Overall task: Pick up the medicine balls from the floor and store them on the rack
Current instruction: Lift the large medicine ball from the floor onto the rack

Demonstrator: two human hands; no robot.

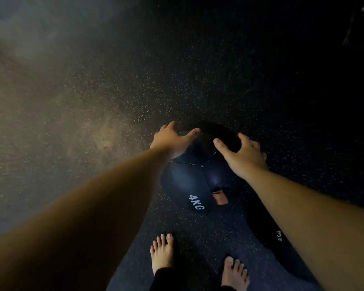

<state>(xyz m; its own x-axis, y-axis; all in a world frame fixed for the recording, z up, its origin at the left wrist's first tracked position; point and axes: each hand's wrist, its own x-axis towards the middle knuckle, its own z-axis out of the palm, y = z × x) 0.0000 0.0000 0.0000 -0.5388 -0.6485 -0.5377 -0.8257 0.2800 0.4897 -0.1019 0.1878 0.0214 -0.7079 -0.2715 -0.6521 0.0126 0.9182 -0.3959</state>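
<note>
4 kg ball: a dark medicine ball [194,177] marked "4KG" in white is sitting on the floor in the middle of the scene, just beyond the feet, with a small reddish tag near its near side
Left hand: the left hand [172,139] is spreading over the ball's far left top, fingers apart, thumb reaching right across the crown, palm lying against the surface
Right hand: the right hand [241,155] is pressing on the ball's right upper side, fingers splayed and curling round the far edge, thumb pointing left
Grip: both hands are cupping the ball from opposite sides; whether it is lifting off the floor I cannot tell
3 kg ball: a second dark ball [267,229] marked "3" is lying near right, partly hidden under the right forearm, just beside the first
Floor: speckled black rubber floor [135,85] is stretching far and left, blurring at the left
Feet: two bare feet [162,254] are standing at the near edge
</note>
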